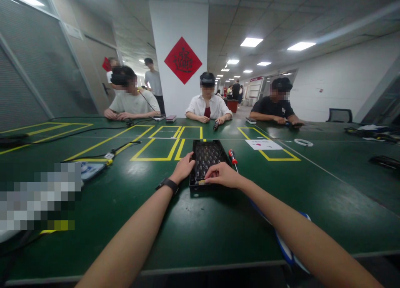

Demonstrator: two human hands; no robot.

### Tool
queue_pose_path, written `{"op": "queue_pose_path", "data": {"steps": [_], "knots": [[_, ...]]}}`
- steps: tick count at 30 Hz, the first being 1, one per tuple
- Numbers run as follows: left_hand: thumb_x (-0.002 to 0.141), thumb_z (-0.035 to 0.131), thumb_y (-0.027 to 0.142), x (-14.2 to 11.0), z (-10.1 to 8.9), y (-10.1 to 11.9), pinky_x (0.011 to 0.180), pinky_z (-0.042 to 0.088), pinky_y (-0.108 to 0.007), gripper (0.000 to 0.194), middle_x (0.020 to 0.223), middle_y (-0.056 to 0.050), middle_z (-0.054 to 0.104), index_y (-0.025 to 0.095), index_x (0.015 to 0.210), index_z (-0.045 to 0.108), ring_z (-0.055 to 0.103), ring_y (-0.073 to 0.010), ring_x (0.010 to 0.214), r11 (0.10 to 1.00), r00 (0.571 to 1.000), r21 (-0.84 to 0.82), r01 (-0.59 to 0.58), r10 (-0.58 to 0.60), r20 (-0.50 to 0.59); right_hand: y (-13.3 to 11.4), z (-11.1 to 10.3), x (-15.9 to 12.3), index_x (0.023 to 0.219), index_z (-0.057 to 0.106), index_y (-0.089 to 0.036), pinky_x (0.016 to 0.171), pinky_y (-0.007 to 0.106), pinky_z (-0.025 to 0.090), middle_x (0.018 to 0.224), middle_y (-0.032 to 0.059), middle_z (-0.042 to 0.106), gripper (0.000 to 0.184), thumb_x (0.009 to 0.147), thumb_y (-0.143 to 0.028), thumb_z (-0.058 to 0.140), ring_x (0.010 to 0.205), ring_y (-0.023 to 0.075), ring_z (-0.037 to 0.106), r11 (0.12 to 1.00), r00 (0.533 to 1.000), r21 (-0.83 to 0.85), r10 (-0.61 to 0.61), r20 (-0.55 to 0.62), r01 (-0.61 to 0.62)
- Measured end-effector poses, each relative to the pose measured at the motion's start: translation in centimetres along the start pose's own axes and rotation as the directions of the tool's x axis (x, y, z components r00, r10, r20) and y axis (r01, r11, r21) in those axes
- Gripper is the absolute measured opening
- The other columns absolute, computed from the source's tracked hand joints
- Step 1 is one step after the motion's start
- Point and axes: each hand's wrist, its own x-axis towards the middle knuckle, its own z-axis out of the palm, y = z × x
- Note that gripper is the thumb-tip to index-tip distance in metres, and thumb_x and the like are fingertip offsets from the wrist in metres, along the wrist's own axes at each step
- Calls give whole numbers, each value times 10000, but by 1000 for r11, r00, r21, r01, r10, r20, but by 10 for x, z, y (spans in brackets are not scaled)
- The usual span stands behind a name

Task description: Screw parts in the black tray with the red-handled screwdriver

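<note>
- The person's left forearm [125, 234] and right forearm [296, 221] are reaching in over the near edge of the green desk [175, 238]; a black wristband [171, 184] is circling the left wrist.
- A blue-and-white object [283, 243] is lying partly hidden under the right forearm, by the near edge; what it is, I cannot tell.
- A black tray [203, 188] is resting well in from the near edge, its long sides running toward the far edge, with small pale shapes dotting its dark floor.
- The left hand [185, 168] is holding the tray's left wall, its grip closing on it near the rim.
- The right hand [223, 175] is bending over the tray's near end, its grip pinching a small yellowish piece [201, 182] just inside the near wall, toward the near left corner.
- A red-and-black screwdriver [232, 155] is lying just beside the tray's right wall, its shaft pointing toward the near edge.
- Farther right, a white sheet [264, 145] is lying near a white ring [303, 142].
- Yellow tape outlines [153, 159] are marking the desk beyond the tray and toward the left.
- A flat bluish item [93, 170] is lying on the left part, partly pixelated.
- Three people are sitting along the far edge: one in a pale top [137, 105], one in a white shirt [192, 107] with a hand at a dark tool [216, 126], one in a dark top [271, 109].
</note>
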Motion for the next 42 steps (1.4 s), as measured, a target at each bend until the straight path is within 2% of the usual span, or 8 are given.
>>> {"op": "queue_pose_path", "data": {"steps": [9,20,33,42], "knots": [[765,376,231,0,-2,1,981,325,-355,522,1291,-88,455,141,1279,386,450,-217,1150,1000,1000,10,-9,9,10,0,0,1,815,680,-126,538,196,359,708,36,633,340,666,-428,629,582,83,472,998,999,-47,-42,14,43],[759,375,217,0,-2,1,975,336,-348,526,1282,-96,465,138,1278,387,451,-215,1150,1000,1000,2,1,-1,14,-3,-2,0,817,685,-134,573,200,382,739,44,649,274,700,-371,611,616,92,511,995,999,-85,-45,16,46],[767,365,232,2,1,-5,989,316,-354,525,1294,-87,453,141,1283,381,431,-213,1169,1000,1000,9,-12,12,5,1,4,2,885,644,-118,512,186,379,684,29,634,341,652,-367,653,542,76,500,995,999,94,42,31,-44],[768,370,225,1,1,-2,985,319,-346,520,1293,-84,455,143,1281,385,440,-212,1162,1000,1000,4,-13,13,7,-1,2,1,917,634,-122,527,186,359,710,30,638,335,662,-340,650,550,69,470,999,1000,54,5,18,-6]]}}
